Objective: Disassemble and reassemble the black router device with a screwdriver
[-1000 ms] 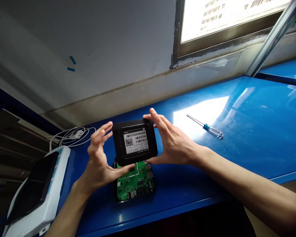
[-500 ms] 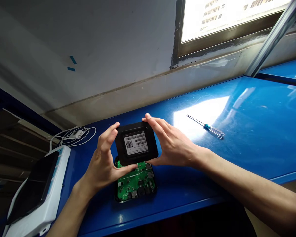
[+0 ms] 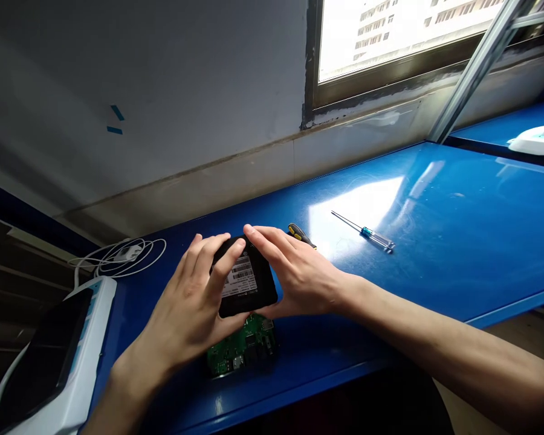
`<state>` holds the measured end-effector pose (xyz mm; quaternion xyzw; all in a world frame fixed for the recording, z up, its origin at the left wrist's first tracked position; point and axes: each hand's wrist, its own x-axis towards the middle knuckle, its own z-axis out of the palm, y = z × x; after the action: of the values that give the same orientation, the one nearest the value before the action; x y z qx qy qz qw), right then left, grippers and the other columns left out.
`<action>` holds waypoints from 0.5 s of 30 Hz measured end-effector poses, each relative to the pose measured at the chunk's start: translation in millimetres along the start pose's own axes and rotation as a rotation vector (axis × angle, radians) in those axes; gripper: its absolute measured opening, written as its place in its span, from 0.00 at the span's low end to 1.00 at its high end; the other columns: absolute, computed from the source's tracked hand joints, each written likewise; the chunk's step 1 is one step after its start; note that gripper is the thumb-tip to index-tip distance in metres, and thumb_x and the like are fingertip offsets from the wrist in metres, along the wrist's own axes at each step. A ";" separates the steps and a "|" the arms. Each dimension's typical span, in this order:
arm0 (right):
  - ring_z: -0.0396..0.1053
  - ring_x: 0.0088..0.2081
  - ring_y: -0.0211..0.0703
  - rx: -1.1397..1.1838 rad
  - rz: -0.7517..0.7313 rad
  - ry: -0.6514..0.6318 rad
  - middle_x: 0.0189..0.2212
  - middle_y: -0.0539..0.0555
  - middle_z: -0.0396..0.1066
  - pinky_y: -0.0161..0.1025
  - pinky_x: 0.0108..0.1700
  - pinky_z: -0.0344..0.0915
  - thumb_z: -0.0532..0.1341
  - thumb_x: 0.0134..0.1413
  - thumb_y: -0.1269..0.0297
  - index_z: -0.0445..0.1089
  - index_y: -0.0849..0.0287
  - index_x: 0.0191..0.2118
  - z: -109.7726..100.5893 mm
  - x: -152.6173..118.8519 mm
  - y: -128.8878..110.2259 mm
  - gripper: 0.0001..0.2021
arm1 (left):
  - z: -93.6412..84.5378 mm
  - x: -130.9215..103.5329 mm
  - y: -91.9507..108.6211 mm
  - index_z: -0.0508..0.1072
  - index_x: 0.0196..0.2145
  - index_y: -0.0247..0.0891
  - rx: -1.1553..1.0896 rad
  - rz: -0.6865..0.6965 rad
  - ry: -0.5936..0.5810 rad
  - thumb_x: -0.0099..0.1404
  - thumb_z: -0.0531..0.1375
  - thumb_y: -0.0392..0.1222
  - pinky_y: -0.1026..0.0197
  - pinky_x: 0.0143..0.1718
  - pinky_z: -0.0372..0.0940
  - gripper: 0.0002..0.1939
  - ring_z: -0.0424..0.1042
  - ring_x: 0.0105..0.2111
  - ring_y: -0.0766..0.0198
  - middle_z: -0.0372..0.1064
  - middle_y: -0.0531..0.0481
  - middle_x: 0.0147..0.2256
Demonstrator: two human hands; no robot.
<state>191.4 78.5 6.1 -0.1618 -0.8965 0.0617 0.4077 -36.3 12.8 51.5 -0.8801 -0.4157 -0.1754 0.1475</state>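
Between my two hands is a black plastic cover (image 3: 263,279) with a white barcode label, held tilted above the table. My left hand (image 3: 193,296) grips its left side, fingers over the top edge and thumb along the bottom; these fingers hide part of the label. On the right side, my right hand (image 3: 299,272) holds the cover with fingertips at the top edge and thumb below. Under the cover lies a green circuit board (image 3: 242,347) with metal ports along its near side. Its far part is hidden by the cover and my hands.
A screwdriver with a clear handle (image 3: 376,237) lies on the blue table (image 3: 435,254). A black-and-yellow handle (image 3: 300,234) shows behind my right hand. At the left stand a white device with a dark screen (image 3: 49,356) and a coiled white cable (image 3: 152,257).
My left hand has shifted further over the cover's top and label. The cover has tilted and lowered slightly over the board. The black-and-yellow handle has come into sight as the view shifted.
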 end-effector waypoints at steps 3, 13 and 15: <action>0.57 0.70 0.62 0.085 -0.006 -0.033 0.72 0.71 0.51 0.56 0.65 0.66 0.73 0.50 0.49 0.26 0.59 0.76 -6.6 -0.1 1.0 0.64 | -10.8 -6.2 -2.0 0.45 0.73 0.46 -0.086 -0.104 -0.019 0.58 0.70 0.45 0.34 0.57 0.70 0.53 0.66 0.60 0.38 0.61 0.37 0.63; 0.71 0.59 0.59 0.088 0.215 -0.143 0.65 0.67 0.63 0.58 0.53 0.75 0.63 0.63 0.43 0.42 0.59 0.74 -27.3 1.9 3.3 0.46 | -20.5 -48.8 -0.9 0.51 0.71 0.54 -0.209 -0.346 -0.377 0.52 0.72 0.49 0.47 0.46 0.80 0.54 0.74 0.58 0.39 0.64 0.43 0.64; 0.71 0.59 0.57 0.086 0.201 -0.167 0.62 0.66 0.66 0.54 0.53 0.75 0.64 0.63 0.48 0.46 0.61 0.73 -27.2 2.7 1.6 0.42 | -17.6 -47.6 2.2 0.52 0.70 0.54 -0.213 -0.363 -0.413 0.52 0.71 0.48 0.48 0.45 0.80 0.52 0.75 0.57 0.40 0.65 0.43 0.64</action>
<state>210.5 80.4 25.5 -0.2274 -0.9033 0.1536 0.3298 -66.0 -28.0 46.5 -0.8189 -0.5669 -0.0585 -0.0672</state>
